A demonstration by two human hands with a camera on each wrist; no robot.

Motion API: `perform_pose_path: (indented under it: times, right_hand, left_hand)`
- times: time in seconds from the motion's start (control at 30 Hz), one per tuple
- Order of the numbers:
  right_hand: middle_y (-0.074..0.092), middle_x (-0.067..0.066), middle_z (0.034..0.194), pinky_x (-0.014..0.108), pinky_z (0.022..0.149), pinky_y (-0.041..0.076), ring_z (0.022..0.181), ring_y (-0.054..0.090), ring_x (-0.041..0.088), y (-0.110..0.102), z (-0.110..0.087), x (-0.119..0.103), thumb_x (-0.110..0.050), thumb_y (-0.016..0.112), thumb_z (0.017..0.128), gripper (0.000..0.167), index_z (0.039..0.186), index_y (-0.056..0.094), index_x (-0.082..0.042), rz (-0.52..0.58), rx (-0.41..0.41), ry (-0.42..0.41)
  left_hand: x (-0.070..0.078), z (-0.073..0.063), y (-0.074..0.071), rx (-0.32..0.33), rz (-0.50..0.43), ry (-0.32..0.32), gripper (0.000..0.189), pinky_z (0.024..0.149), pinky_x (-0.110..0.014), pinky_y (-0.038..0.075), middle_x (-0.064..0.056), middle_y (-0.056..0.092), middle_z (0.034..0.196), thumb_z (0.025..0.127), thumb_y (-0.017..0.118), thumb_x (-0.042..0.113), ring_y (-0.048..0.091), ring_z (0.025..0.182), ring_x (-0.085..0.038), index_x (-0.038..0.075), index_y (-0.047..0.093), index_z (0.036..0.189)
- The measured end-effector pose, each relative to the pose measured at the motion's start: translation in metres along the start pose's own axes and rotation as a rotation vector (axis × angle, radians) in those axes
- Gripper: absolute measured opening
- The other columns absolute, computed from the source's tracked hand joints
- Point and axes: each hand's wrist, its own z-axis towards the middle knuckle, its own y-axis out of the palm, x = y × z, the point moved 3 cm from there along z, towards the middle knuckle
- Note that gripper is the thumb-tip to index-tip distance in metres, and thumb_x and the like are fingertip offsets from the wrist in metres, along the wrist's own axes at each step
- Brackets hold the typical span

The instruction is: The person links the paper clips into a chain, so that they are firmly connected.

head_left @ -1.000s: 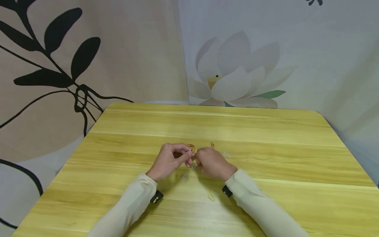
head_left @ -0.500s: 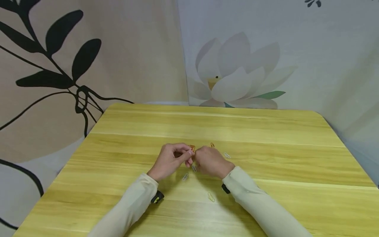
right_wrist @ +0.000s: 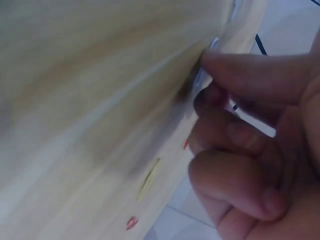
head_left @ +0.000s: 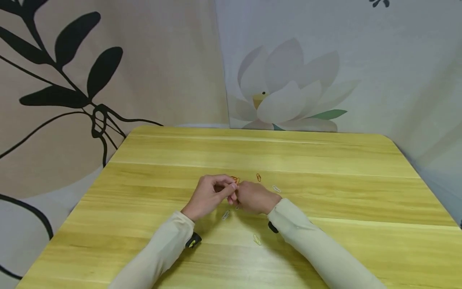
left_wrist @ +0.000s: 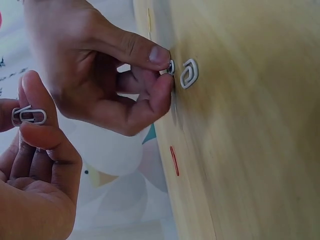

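Note:
Near the table's middle my two hands are close together. With thumb and fingertips, my left hand (head_left: pixel 211 193) pinches linked white paper clips (left_wrist: pixel 32 116), seen in the left wrist view. Lower, at the tabletop, my right hand (head_left: pixel 255 196) pinches a white paper clip (left_wrist: pixel 171 67) between thumb and finger; in the head view only a sliver of it shows. Another white paper clip (left_wrist: pixel 189 73) lies just beside those fingertips. Orange-red clips (head_left: pixel 235 179) show past my left fingertips; whether they touch the hand I cannot tell.
On the wooden table (head_left: pixel 325 160) lie an orange clip (head_left: pixel 258 177) and a white clip (head_left: pixel 276 188) beyond my right hand. A yellow clip (head_left: pixel 257 240) lies nearer me. A printed backdrop (head_left: pixel 361 72) stands behind the table's far edge.
My right hand has moved a little left, and its fingers now mostly cover the white clip that lay uncovered between the hands. My left hand has barely moved, still pinching.

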Motion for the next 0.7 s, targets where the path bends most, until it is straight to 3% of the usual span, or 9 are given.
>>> perform_pose_path:
  times: [0.13, 0.3, 0.47, 0.57, 0.7]
  right_hand:
    - [0.061, 0.002, 0.084, 0.024, 0.063, 0.05, 0.072, 0.052, 0.011, 0.0, 0.0026, 0.0003, -0.01, 0.062, 0.098, 0.012, 0.087, 0.06, -0.014, -0.031, -0.05, 0.03]
    - [0.061, 0.0, 0.088, 0.026, 0.069, 0.047, 0.077, 0.052, 0.011, -0.0013, 0.0027, 0.002, 0.002, 0.07, 0.088, 0.016, 0.09, 0.062, -0.012, -0.002, -0.02, 0.038]
    - [0.051, -0.004, 0.074, 0.022, 0.061, 0.041, 0.069, 0.046, 0.01, -0.0025, 0.0013, 0.0024, 0.009, 0.069, 0.082, 0.021, 0.084, 0.061, -0.01, 0.019, -0.031, 0.004]
    - [0.041, -0.005, 0.064, 0.02, 0.055, 0.035, 0.06, 0.04, 0.009, -0.0045, 0.0004, 0.0046, 0.006, 0.073, 0.083, 0.023, 0.078, 0.057, -0.01, 0.034, -0.059, 0.018]
    - [0.032, -0.006, 0.06, 0.02, 0.054, 0.031, 0.057, 0.033, 0.008, -0.008, -0.0004, 0.0077, -0.001, 0.079, 0.082, 0.04, 0.065, 0.045, -0.014, 0.013, -0.084, 0.03]
  left_hand:
    - [0.0005, -0.0002, -0.0001, -0.005, -0.008, 0.001, 0.013, 0.071, -0.048, 0.06, -0.016, 0.073, 0.081, 0.098, 0.062, 0.008, 0.068, 0.065, -0.015, 0.001, 0.073, 0.1]
    - [-0.001, -0.0015, -0.0018, 0.012, 0.003, -0.004, 0.013, 0.071, -0.046, 0.06, -0.014, 0.072, 0.079, 0.099, 0.062, 0.01, 0.068, 0.065, -0.016, 0.002, 0.073, 0.098]
    - [-0.0037, -0.0014, -0.0014, 0.013, -0.008, -0.005, 0.014, 0.07, -0.045, 0.06, -0.015, 0.072, 0.08, 0.099, 0.063, 0.01, 0.068, 0.065, -0.015, 0.0, 0.072, 0.101]
    - [-0.003, -0.0016, -0.0013, 0.012, -0.02, -0.011, 0.014, 0.071, -0.047, 0.06, -0.016, 0.072, 0.081, 0.099, 0.062, 0.009, 0.068, 0.065, -0.015, 0.0, 0.072, 0.104]
    - [-0.0023, -0.0013, -0.0021, 0.016, -0.024, -0.017, 0.014, 0.073, -0.049, 0.06, -0.017, 0.073, 0.082, 0.099, 0.062, 0.009, 0.069, 0.066, -0.016, 0.001, 0.073, 0.105]
